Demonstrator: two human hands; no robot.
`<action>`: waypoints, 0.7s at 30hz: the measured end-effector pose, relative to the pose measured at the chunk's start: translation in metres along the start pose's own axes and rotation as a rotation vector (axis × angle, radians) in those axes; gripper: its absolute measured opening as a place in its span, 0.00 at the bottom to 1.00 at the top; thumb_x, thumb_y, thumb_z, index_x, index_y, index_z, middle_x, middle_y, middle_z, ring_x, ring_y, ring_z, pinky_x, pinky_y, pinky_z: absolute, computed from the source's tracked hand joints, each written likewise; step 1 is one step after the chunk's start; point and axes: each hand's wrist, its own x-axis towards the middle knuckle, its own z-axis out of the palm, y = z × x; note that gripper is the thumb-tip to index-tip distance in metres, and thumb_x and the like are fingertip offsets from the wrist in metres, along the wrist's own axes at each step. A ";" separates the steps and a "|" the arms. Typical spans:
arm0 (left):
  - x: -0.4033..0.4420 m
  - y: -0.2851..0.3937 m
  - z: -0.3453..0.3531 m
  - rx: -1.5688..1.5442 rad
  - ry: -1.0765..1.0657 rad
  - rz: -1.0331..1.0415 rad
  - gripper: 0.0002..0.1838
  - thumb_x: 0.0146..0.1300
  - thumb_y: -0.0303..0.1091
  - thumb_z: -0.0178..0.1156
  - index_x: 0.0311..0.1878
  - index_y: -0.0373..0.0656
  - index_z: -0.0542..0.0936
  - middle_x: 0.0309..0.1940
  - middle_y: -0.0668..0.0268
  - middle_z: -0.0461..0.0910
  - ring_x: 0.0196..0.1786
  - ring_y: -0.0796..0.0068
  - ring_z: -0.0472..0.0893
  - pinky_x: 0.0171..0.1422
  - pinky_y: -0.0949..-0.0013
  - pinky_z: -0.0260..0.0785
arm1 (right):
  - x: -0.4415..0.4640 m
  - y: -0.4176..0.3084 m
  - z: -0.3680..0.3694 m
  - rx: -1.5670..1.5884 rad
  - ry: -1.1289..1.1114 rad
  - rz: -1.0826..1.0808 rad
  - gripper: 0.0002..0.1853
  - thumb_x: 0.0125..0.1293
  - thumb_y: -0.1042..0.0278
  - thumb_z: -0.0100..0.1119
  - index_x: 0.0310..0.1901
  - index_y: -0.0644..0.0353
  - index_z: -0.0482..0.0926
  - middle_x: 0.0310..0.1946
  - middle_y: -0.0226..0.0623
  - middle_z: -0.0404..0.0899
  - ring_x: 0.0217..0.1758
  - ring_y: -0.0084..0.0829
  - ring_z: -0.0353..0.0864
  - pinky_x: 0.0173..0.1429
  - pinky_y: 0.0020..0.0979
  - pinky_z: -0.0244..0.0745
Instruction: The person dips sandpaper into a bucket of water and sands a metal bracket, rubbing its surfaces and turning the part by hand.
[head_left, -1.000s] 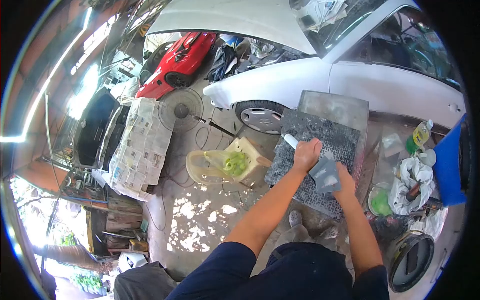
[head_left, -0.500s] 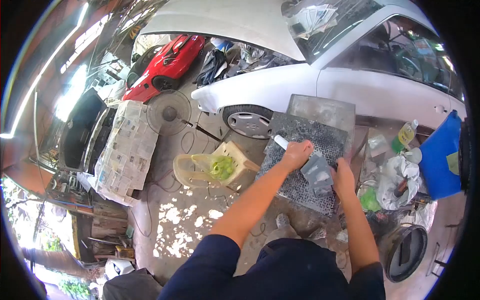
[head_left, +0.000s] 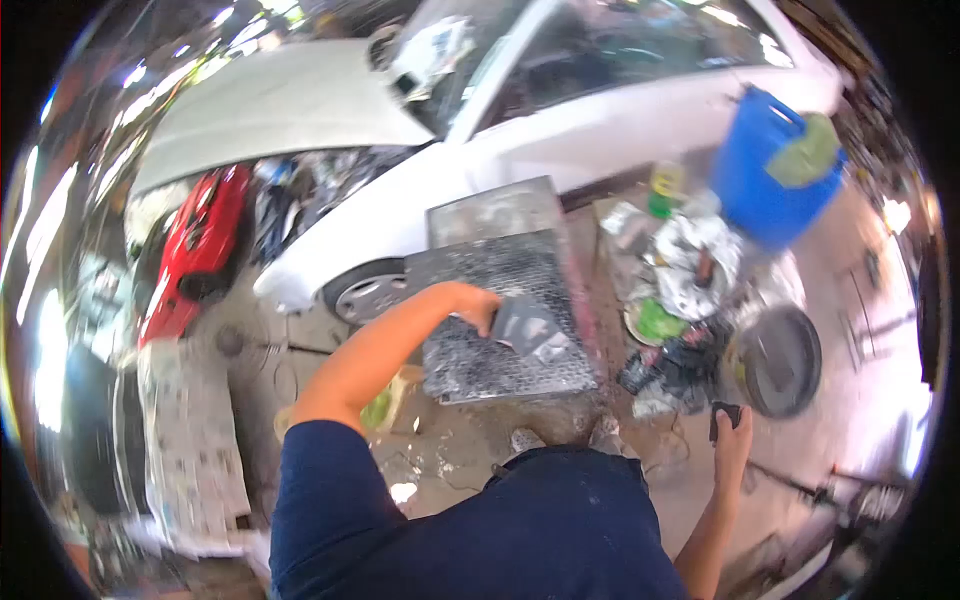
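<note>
My left hand is closed at the left edge of several grey sheets that look like sandpaper. A bit of white shows beneath the hand, but its grip is hidden. These sheets rest on a dark, dusty patterned board. Out to the right and low, my right hand holds a small dark flat piece, perhaps sandpaper, pinched between thumb and fingers. It is near the round black tub, apart from it.
A white car with a raised hood stands beyond the board. At right are a blue container, a green-yellow bottle and crumpled plastic. A pale plastic chair is behind my left arm; a red car stands farther left.
My right hand has left the sheets and swung down to the right with a dark piece in it. My left hand stays over the board. The view has turned to the right.
</note>
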 end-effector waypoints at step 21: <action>-0.023 0.036 0.088 0.251 1.336 0.074 0.21 0.50 0.28 0.73 0.47 0.43 0.77 0.44 0.54 0.81 0.45 0.40 0.82 0.50 0.42 0.73 | 0.107 0.007 -0.102 -0.632 0.285 -0.277 0.17 0.70 0.69 0.57 0.58 0.63 0.79 0.55 0.60 0.83 0.62 0.59 0.81 0.64 0.50 0.75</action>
